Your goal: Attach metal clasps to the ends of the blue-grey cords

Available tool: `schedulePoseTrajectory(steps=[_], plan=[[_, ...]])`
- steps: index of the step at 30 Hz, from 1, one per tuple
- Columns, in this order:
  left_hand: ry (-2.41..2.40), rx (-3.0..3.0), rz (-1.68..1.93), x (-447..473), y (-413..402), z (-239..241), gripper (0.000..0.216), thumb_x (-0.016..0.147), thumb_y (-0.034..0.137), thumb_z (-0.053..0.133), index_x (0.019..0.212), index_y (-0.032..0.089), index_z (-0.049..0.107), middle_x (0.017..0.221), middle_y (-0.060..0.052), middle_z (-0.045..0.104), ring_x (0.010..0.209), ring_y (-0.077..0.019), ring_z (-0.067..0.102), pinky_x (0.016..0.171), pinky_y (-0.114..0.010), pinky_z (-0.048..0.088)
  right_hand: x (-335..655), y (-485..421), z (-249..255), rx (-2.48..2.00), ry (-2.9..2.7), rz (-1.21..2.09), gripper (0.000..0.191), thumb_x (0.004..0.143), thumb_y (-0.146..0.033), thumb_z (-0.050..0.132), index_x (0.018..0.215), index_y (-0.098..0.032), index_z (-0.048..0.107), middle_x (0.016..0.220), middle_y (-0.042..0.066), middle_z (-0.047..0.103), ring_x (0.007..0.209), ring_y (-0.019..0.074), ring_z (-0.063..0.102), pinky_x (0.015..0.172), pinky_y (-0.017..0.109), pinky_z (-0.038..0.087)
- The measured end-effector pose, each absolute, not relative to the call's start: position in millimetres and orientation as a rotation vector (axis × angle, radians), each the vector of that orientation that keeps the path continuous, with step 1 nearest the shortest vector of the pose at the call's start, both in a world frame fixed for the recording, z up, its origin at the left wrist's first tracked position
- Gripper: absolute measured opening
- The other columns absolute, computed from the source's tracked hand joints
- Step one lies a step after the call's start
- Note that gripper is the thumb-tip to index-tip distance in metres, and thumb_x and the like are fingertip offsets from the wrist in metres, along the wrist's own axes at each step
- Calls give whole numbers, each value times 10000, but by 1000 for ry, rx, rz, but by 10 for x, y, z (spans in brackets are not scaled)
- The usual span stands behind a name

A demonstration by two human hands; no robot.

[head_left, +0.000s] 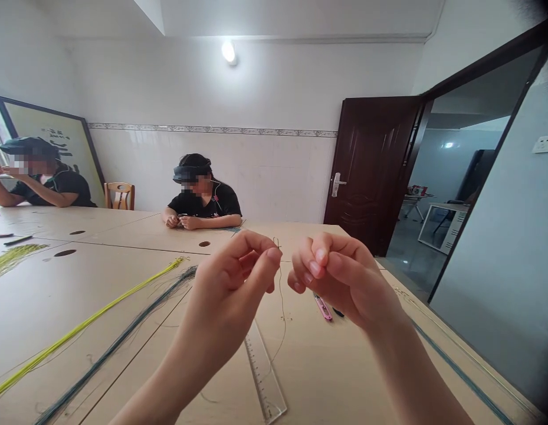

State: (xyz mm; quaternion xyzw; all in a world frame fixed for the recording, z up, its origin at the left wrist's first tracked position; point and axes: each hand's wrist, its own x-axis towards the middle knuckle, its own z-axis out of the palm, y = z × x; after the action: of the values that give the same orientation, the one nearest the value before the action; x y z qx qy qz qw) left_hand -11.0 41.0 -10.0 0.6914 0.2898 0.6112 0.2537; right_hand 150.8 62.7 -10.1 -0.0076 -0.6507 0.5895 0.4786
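My left hand (242, 277) is raised over the table, thumb and forefinger pinched on a thin grey-green cord (282, 301). A small loop of the cord stands up above the fingertips, and its long end hangs down in a curve toward the ruler. Just to the right, apart from it, my right hand (340, 268) is closed, with the thumb pressed against the forefinger. Whatever may be between those fingertips is too small to make out. Below the hands, a clear ruler (262, 375) lies on the table (335, 378).
Yellow cords (92, 319) and dark grey-green cords (118, 345) stretch across the left side. A pink cutter (323, 308) lies behind my right hand, near tiny loose bits. More cords (459, 369) run along the right edge. Two people sit at the far side.
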Motion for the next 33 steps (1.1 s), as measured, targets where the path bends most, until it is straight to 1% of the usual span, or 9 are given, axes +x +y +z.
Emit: schedulePoseTrajectory(steps=[5, 9, 14, 20, 24, 27, 30, 32, 33], plan=[[713, 1858, 1624, -91, 395, -73, 162, 860, 161, 517, 702, 180, 547, 553, 76, 532, 538, -11, 516, 496, -52, 408, 1470, 637, -132, -15, -1576, 1421, 43, 810, -213, 658, 783, -201, 689, 700, -18, 580, 654, 83, 537, 649, 255, 442], [709, 1856, 1613, -86, 381, -73, 169, 864, 162, 515, 699, 177, 547, 556, 80, 537, 529, -3, 492, 508, -40, 411, 1444, 620, -136, -13, -1560, 1417, 32, 768, -200, 699, 743, -192, 681, 688, -25, 577, 649, 87, 539, 643, 256, 442], [671, 1849, 1637, -91, 381, -77, 168, 861, 160, 519, 695, 173, 538, 551, 86, 531, 513, 5, 478, 498, -29, 408, 1436, 624, -132, 43, -1567, 1463, 78, 785, -182, 672, 715, -166, 641, 662, -24, 546, 650, 93, 534, 653, 260, 437], [692, 1834, 1635, -97, 389, -70, 168, 856, 144, 521, 690, 168, 540, 558, 88, 539, 523, 15, 528, 492, -13, 410, 1450, 667, -147, 100, -1593, 1489, 78, 813, -181, 623, 740, -159, 604, 662, -23, 490, 672, 106, 532, 680, 273, 444], [667, 1842, 1632, -99, 396, -106, 164, 863, 157, 522, 702, 171, 547, 562, 85, 552, 524, 14, 529, 492, -14, 407, 1434, 658, -128, 148, -1607, 1481, 74, 796, -173, 619, 728, -157, 592, 636, -29, 461, 659, 110, 523, 687, 275, 455], [666, 1848, 1648, -104, 391, -114, 168, 865, 162, 517, 699, 173, 537, 558, 86, 542, 522, 11, 512, 500, -21, 410, 1431, 637, -111, 137, -1586, 1504, 206, 817, -199, 563, 619, -157, 529, 583, -33, 426, 629, 113, 517, 676, 278, 448], [696, 1896, 1664, -105, 392, -99, 183, 866, 165, 506, 684, 176, 525, 553, 85, 520, 520, 5, 493, 503, -30, 407, 1452, 633, -113, 65, -1569, 1441, 392, 912, -234, 409, 528, -164, 450, 515, -34, 389, 581, 108, 506, 672, 286, 436], [746, 1954, 1673, -97, 394, -89, 193, 866, 178, 501, 675, 179, 521, 561, 80, 511, 526, -4, 491, 497, -44, 406, 1473, 636, -123, -78, -1605, 1258, 435, 962, -266, 333, 580, -167, 515, 532, -31, 433, 579, 100, 512, 664, 279, 431], [778, 1993, 1683, -92, 393, -88, 196, 866, 189, 501, 672, 183, 522, 562, 77, 506, 527, -11, 490, 487, -55, 403, 1483, 632, -128, -167, -1629, 1134, 394, 968, -268, 338, 664, -176, 569, 573, -31, 475, 600, 96, 526, 664, 271, 432]])
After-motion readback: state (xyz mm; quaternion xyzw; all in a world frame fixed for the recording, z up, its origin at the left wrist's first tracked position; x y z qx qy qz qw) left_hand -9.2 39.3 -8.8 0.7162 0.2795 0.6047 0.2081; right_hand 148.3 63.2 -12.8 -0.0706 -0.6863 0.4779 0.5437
